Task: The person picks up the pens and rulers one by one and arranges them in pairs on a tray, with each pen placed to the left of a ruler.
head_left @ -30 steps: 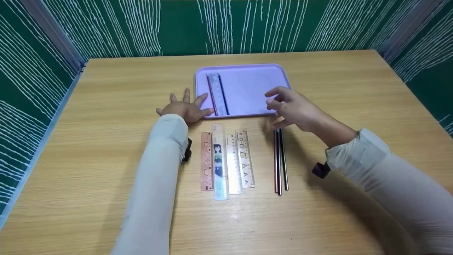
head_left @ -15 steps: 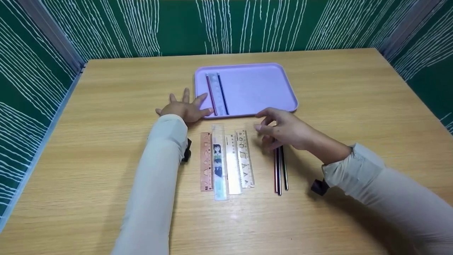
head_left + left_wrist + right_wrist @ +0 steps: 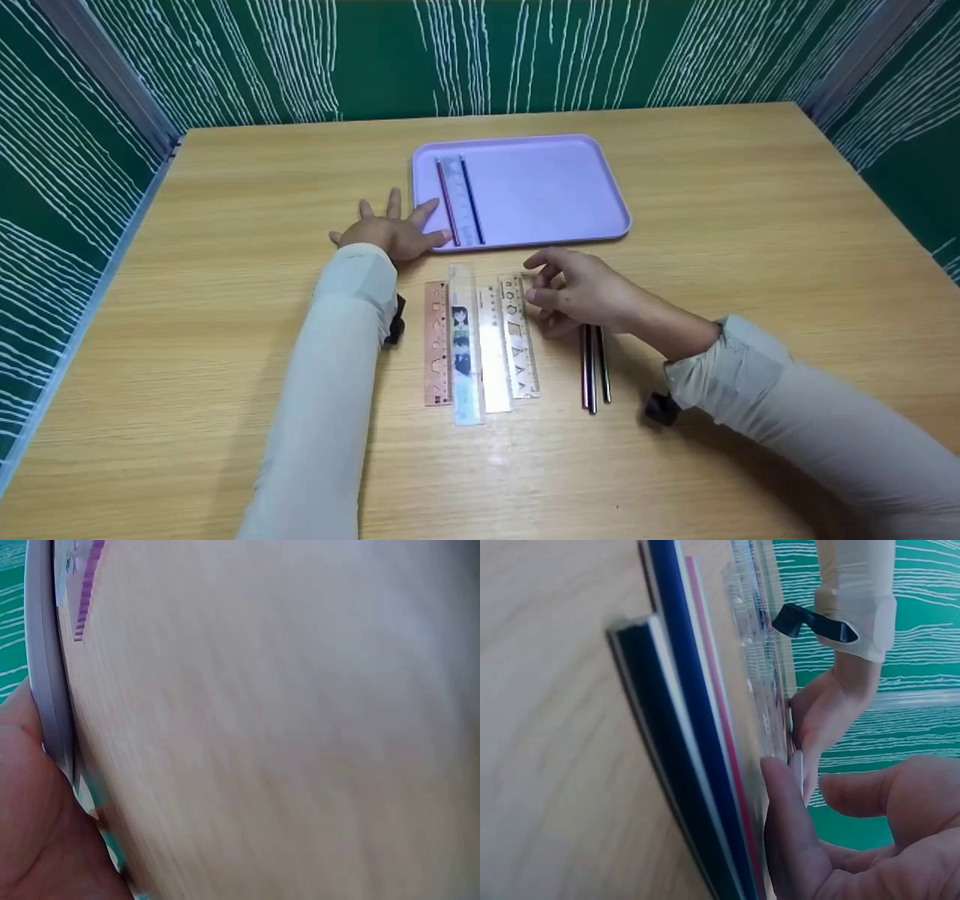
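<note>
My left hand (image 3: 386, 234) lies with fingers spread at the lower left corner of a purple tray (image 3: 551, 187), its thumb and forefinger over the rim. On the tray's left side a clear ruler (image 3: 461, 202) lies between a red pencil (image 3: 448, 202) and a dark pencil (image 3: 472, 199). My right hand (image 3: 589, 289), fingers loosely bent and holding nothing, hovers by the top of a ruler with cut-out shapes (image 3: 522, 352); whether it touches is unclear. Left of that lie a clear ruler (image 3: 495, 371), a longer ruler with a cartoon figure (image 3: 463, 390) and a pink ruler (image 3: 438, 345).
Three pencils (image 3: 592, 375) lie side by side under the right wrist; in the right wrist view their ends look dark green (image 3: 649, 675), blue (image 3: 679, 607) and pink (image 3: 709, 637). Green walls with white streaks border the wooden table (image 3: 262, 187).
My right hand has moved down and left, from above the tray's right side to beside the rulers. The left hand, tray, rulers and pencils stay in place.
</note>
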A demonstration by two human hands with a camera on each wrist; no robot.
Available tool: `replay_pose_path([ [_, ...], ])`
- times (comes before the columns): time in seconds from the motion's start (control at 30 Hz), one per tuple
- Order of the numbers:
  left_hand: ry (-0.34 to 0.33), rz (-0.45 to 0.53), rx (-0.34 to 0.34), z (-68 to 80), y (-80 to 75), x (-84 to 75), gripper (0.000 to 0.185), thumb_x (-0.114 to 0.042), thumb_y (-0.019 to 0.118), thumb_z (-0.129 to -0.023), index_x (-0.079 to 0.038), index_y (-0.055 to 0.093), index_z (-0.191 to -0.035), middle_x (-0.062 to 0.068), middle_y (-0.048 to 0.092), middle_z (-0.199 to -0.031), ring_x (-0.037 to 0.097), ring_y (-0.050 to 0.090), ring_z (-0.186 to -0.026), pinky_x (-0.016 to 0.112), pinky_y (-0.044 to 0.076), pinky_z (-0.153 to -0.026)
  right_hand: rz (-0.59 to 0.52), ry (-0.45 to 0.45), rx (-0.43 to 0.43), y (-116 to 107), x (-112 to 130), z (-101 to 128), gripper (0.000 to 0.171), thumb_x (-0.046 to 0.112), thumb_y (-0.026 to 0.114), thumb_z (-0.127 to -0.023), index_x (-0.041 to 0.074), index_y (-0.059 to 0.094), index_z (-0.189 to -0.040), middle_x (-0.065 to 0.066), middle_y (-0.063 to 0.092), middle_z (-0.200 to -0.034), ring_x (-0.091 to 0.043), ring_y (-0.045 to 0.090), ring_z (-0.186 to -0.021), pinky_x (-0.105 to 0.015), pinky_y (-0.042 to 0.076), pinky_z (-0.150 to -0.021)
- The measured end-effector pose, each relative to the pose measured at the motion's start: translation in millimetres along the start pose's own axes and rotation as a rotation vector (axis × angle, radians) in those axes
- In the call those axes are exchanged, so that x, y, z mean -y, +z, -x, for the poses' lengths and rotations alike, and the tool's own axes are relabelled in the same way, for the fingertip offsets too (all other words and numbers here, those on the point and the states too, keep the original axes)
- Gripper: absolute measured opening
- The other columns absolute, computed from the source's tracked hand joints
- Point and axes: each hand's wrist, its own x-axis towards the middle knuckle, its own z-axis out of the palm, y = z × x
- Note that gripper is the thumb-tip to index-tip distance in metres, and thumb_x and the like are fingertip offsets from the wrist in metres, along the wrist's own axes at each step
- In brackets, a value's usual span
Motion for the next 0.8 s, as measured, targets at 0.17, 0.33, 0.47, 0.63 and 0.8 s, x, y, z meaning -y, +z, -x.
replay_pose_path([
  [0.17,-0.001,0.004,0.005,-0.1,-0.4,0.0,0.078,-0.081,0.036,-0.093,-0.060,-0.007,-0.155,-0.004,-0.031,-0.167,0.046,-0.030,-0.150,0.088,-0.008,-0.106,0.052,0.001,-0.005,4,1,0,0.059,0.003,0.070,-0.094,0.003,0.045,-0.147,-0.019,0.055,-0.122,-0.026,0.070,-0.088,-0.040,0.065,-0.075],
  [0.33,-0.009,0.008,0.012,0.0,-1.7,-0.5,0.078,-0.082,0.036,-0.093,-0.061,-0.007,-0.154,-0.005,-0.031,-0.167,0.046,-0.031,-0.150,0.088,-0.009,-0.106,0.086,0.027,0.002,6,1,-3,0.069,0.005,0.080,-0.086,0.004,0.047,-0.146,-0.018,0.055,-0.122,-0.025,0.067,-0.093,-0.038,0.065,-0.075],
  [0.47,-0.006,0.004,0.008,0.2,-2.0,-0.1,0.078,-0.082,0.035,-0.093,-0.061,-0.007,-0.155,-0.005,-0.030,-0.167,0.046,-0.030,-0.150,0.087,-0.009,-0.106,0.095,0.035,0.009,9,1,-4,0.078,0.006,0.087,-0.079,0.005,0.047,-0.146,-0.018,0.053,-0.122,-0.027,0.067,-0.094,-0.037,0.065,-0.075],
  [0.63,0.000,0.001,0.009,0.2,-1.2,0.4,0.078,-0.082,0.034,-0.093,-0.060,-0.007,-0.155,-0.004,-0.031,-0.167,0.047,-0.030,-0.150,0.088,-0.008,-0.105,0.229,0.002,-0.028,12,2,-3,0.089,0.012,0.094,-0.070,0.007,0.047,-0.146,-0.014,0.055,-0.122,-0.027,0.065,-0.099,-0.037,0.063,-0.082],
  [0.8,0.001,-0.002,0.010,-0.6,-1.2,0.5,0.078,-0.082,0.035,-0.093,-0.060,-0.007,-0.156,-0.004,-0.031,-0.168,0.047,-0.030,-0.151,0.089,-0.007,-0.106,0.421,-0.062,-0.083,15,1,-4,0.090,0.020,0.096,-0.067,0.007,0.050,-0.143,-0.011,0.061,-0.121,-0.028,0.058,-0.109,-0.042,0.051,-0.102],
])
